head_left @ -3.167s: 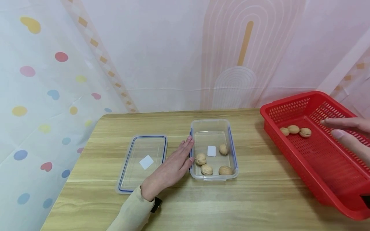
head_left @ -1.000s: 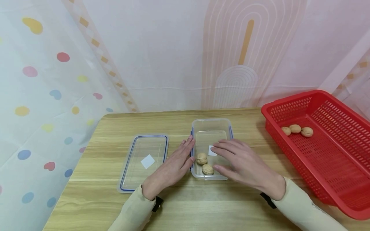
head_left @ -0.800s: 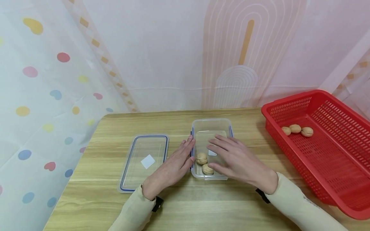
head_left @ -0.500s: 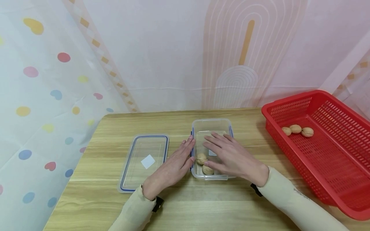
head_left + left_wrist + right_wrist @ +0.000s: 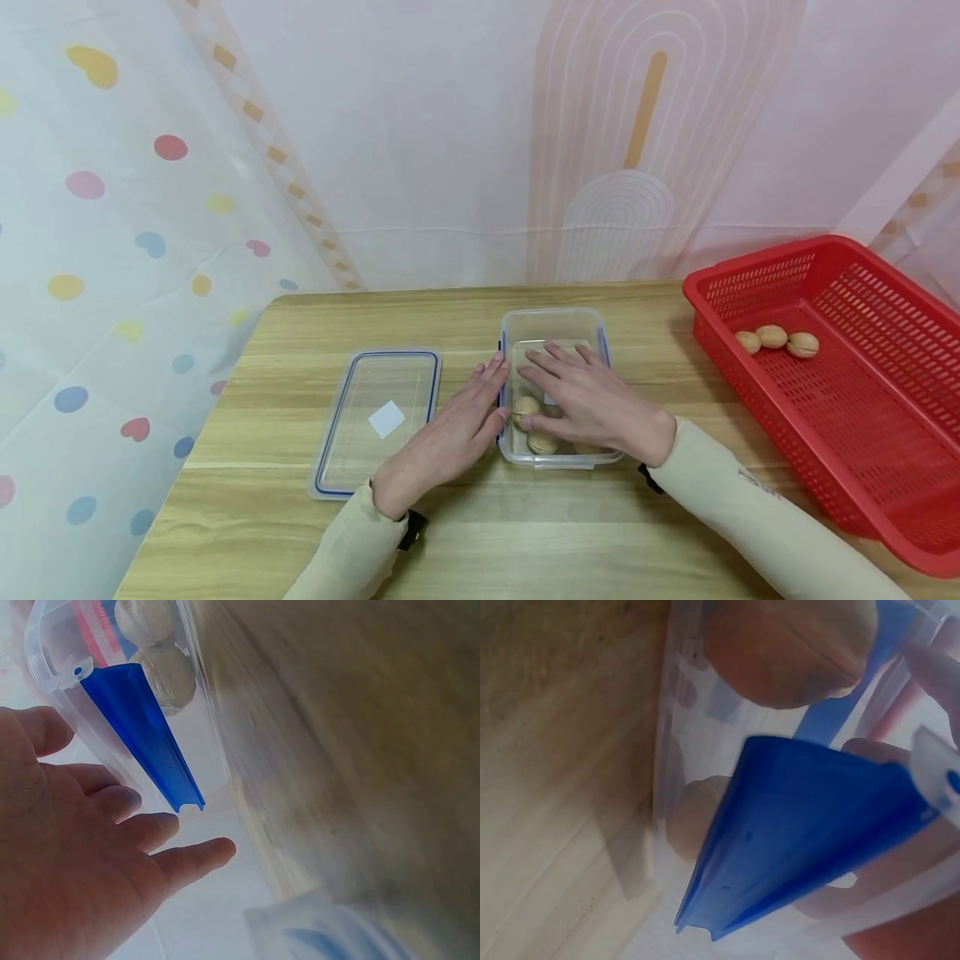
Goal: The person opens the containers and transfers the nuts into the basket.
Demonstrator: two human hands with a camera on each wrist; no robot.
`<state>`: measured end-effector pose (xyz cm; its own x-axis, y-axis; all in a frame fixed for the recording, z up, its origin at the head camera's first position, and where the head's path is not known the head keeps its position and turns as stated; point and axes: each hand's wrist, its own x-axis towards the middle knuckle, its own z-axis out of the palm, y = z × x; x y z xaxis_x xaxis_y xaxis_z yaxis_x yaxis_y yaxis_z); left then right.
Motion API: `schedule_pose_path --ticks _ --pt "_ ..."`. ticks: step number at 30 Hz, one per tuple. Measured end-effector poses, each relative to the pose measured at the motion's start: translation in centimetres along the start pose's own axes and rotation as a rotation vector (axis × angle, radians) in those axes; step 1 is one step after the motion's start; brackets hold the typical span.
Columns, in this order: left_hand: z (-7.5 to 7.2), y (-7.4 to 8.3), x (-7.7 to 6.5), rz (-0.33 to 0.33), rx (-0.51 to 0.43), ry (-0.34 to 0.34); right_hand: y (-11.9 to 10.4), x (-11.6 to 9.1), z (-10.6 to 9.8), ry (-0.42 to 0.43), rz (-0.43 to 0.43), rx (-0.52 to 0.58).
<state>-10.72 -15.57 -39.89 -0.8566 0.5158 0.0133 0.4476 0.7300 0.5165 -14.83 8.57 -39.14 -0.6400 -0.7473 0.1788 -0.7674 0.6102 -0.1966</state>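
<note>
A clear plastic food box (image 5: 555, 325) without its lid stands mid-table. My left hand (image 5: 442, 437) has its fingertips along the box's left side, the fingers straight beside the blue clip strip (image 5: 142, 731) in the left wrist view. Above and partly inside the box is my right hand (image 5: 592, 404), palm down with fingers spread. Two walnuts (image 5: 542, 443) lie near the box's front left, by the right thumb. That hand partly hides another walnut (image 5: 588, 447) at the front. Through the wall in the right wrist view a large walnut (image 5: 791, 652) shows near the fingers.
The clear lid (image 5: 345, 483) with a blue seal and white label lies left of the box. A red perforated basket (image 5: 780, 425) at the right holds several walnuts (image 5: 802, 345) in its far left corner. A patterned cloth (image 5: 420, 150) hangs behind the table.
My right hand has come from over the red basket to the box, then slid left across it over the last second. The left hand stays at the box's side.
</note>
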Motion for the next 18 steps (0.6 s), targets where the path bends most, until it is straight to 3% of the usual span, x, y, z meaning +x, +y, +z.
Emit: schedule_pose_path --ticks 5,18 --pt "0.0 0.0 0.0 0.001 -0.003 0.003 -0.1 0.5 0.1 -0.053 0.001 -0.009" --pt "0.0 0.1 0.0 0.000 -0.006 0.000 -0.3 1.3 0.5 -0.090 -0.019 0.009"
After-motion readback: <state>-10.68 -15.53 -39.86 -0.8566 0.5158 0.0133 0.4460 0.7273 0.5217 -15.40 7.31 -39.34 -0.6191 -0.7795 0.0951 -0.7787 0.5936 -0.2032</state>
